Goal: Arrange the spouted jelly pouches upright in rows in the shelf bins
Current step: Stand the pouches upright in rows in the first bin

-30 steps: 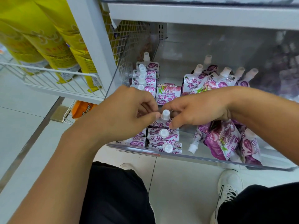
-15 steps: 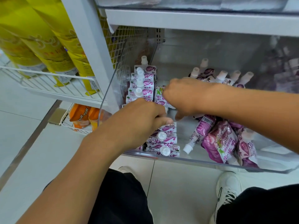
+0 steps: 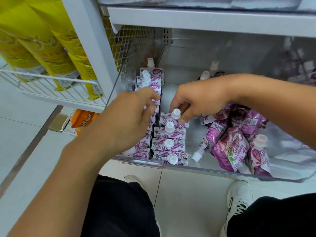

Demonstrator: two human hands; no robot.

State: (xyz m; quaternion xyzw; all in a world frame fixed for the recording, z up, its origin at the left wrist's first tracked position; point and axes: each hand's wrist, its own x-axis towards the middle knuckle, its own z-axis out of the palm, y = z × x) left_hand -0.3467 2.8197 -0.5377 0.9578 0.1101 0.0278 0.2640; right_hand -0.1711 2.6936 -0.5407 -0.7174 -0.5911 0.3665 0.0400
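A clear plastic shelf bin [image 3: 222,170] holds purple-and-white spouted jelly pouches. Two upright rows stand at its left side; the front row [image 3: 169,144] shows several white caps. My right hand [image 3: 193,101] pinches the rearmost pouch of that row [image 3: 172,119] just under its white cap [image 3: 175,113]. My left hand [image 3: 126,120] rests with curled fingers against the far-left row of pouches [image 3: 150,82], hiding its middle part. A loose heap of pouches [image 3: 236,139] lies flat at the bin's right.
A white shelf upright [image 3: 90,48] and wire mesh divider stand left of the bin. Yellow bags [image 3: 42,40] fill a wire basket at left, orange packs [image 3: 83,118] lie below it. A shelf board [image 3: 205,19] hangs overhead. My white shoe [image 3: 239,200] is on the floor tiles.
My right hand came forward from the back of the bin with a pouch and holds it behind the front row. My left hand shifted back along the left row.
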